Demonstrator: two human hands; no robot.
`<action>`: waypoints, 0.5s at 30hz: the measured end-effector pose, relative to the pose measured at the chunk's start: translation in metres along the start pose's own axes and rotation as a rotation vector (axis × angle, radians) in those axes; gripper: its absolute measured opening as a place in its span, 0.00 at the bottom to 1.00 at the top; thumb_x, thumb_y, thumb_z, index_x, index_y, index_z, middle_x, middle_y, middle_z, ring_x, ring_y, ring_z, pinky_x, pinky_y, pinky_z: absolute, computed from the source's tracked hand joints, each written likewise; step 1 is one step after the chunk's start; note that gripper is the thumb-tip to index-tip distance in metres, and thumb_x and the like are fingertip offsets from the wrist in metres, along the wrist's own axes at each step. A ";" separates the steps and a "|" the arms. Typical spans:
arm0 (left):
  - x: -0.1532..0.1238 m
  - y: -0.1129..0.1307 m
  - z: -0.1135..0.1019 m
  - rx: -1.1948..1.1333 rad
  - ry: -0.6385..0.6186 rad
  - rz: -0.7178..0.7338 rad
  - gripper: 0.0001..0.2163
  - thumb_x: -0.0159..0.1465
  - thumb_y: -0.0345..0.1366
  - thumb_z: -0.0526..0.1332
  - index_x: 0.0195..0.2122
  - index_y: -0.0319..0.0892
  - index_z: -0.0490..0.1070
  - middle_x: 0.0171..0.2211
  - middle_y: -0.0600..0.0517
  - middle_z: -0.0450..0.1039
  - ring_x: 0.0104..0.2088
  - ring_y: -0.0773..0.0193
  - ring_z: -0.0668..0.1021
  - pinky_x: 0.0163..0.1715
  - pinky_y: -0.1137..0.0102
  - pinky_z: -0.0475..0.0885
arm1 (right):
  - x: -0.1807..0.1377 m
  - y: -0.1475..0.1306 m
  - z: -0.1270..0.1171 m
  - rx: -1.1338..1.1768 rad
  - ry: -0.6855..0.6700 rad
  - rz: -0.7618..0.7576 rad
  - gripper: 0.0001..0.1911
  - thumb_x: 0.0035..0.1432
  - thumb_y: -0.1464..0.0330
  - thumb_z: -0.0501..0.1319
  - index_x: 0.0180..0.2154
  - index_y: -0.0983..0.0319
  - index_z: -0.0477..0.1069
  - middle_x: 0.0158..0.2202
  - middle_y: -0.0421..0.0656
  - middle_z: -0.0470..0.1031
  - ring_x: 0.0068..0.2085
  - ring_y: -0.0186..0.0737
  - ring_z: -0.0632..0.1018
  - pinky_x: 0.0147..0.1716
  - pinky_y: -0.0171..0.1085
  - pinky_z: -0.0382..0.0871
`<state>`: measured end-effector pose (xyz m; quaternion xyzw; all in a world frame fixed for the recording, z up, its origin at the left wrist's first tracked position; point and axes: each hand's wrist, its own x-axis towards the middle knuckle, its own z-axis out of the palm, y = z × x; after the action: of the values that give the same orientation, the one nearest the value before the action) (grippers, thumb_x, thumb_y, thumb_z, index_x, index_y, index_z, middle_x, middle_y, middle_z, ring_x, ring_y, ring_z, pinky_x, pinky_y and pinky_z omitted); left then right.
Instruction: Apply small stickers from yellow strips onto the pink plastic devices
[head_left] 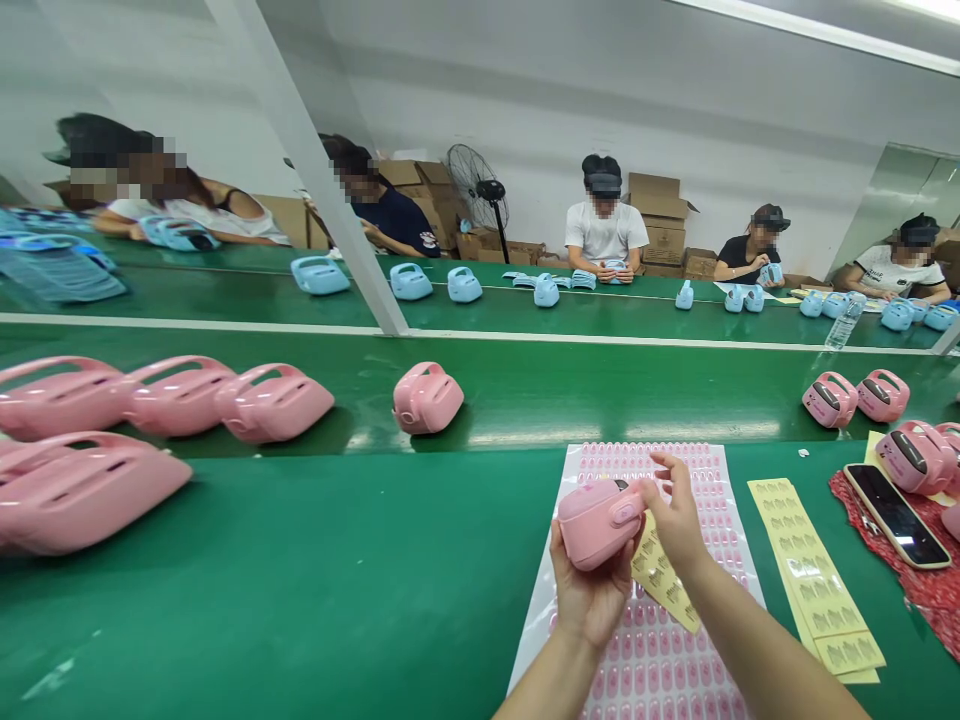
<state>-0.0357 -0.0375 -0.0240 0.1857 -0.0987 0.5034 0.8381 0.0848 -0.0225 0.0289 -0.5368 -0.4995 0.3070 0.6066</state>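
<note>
A pink plastic case (596,522), rounded and with a small dark panel on top, is held up above a sheet of stickers. My left hand (589,600) wraps round it from below, closed on it. On the side of the case facing right sits a pink oval sticker (625,512). My right hand (679,515) touches the case beside this oval, its other fingers apart and raised. Beneath both hands lies the white sheet (547,620) with rows of pink oval stickers. A yellow sticker strip (664,580) rests on that sheet, partly hidden by my right hand.
Yellow sticker strips (814,570) lie to the right, near a phone (896,512) on red wrap (941,610). Pink cases (274,405) stand at left; others (829,400) stand at right. Co-workers (606,225) handle blue cases across the green bench (300,620). A slanted white post (315,160) rises at left.
</note>
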 end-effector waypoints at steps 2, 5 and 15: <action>-0.001 0.003 -0.001 0.005 0.026 -0.021 0.22 0.60 0.48 0.53 0.52 0.43 0.63 0.52 0.45 0.66 0.54 0.53 0.66 0.45 0.69 0.70 | 0.026 0.012 -0.017 -0.044 0.038 0.115 0.17 0.51 0.64 0.53 0.44 0.59 0.65 0.45 0.46 0.68 0.41 0.42 0.70 0.40 0.40 0.65; -0.003 0.010 -0.002 -0.018 0.125 -0.005 0.23 0.58 0.48 0.57 0.51 0.40 0.64 0.50 0.42 0.67 0.53 0.53 0.67 0.44 0.70 0.71 | 0.070 0.032 -0.050 -0.278 0.116 0.268 0.20 0.52 0.67 0.49 0.47 0.61 0.65 0.43 0.47 0.70 0.36 0.41 0.72 0.33 0.38 0.65; -0.004 0.015 -0.005 -0.019 0.177 -0.074 0.25 0.57 0.44 0.60 0.54 0.41 0.57 0.50 0.41 0.66 0.51 0.53 0.69 0.43 0.71 0.72 | 0.098 0.061 -0.073 -0.432 0.073 0.261 0.05 0.42 0.73 0.57 0.21 0.62 0.72 0.24 0.44 0.70 0.30 0.43 0.71 0.33 0.38 0.61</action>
<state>-0.0509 -0.0324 -0.0266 0.1361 -0.0218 0.4856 0.8633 0.1934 0.0559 0.0031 -0.7247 -0.4577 0.2492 0.4507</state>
